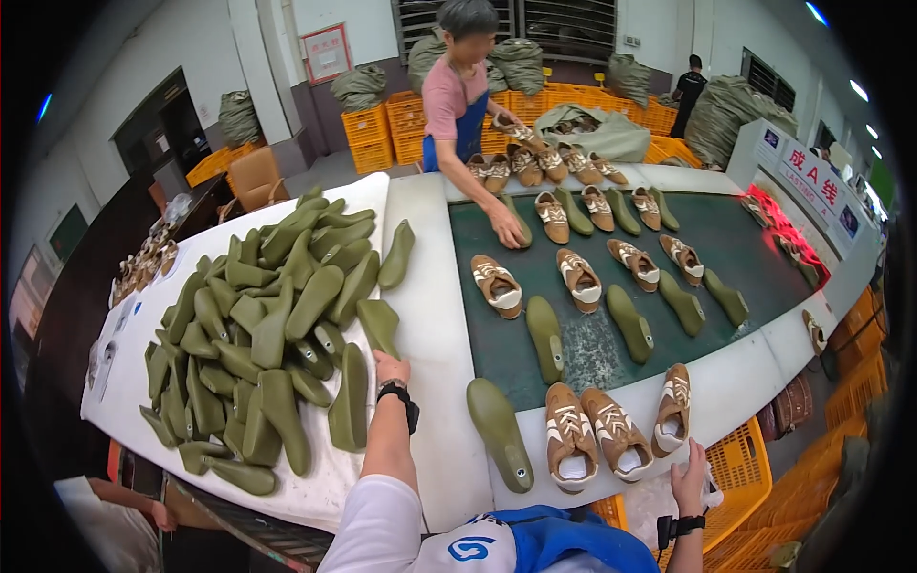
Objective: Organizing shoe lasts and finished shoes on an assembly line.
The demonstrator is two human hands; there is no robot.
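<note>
My left hand (391,367) is closed round the lower end of a green shoe last (378,325) at the right side of a big heap of similar lasts (253,329). My right hand (689,480) is at the table's near edge, fingers apart, just below the heel of a brown sneaker with white stripes (673,411); I cannot tell whether they touch. Left of that sneaker lie two more brown sneakers, one farther left (570,435) and one between (617,432). Beside them rests a single long green last (499,433).
A dark green conveyor belt (597,353) carries rows of sneakers and lasts toward a red-lit machine opening (798,234). Across it a person in a blue apron (468,115) touches a last and holds a sneaker. Yellow crates (731,482) stand below on my right. Another person's arm (134,501) shows at lower left.
</note>
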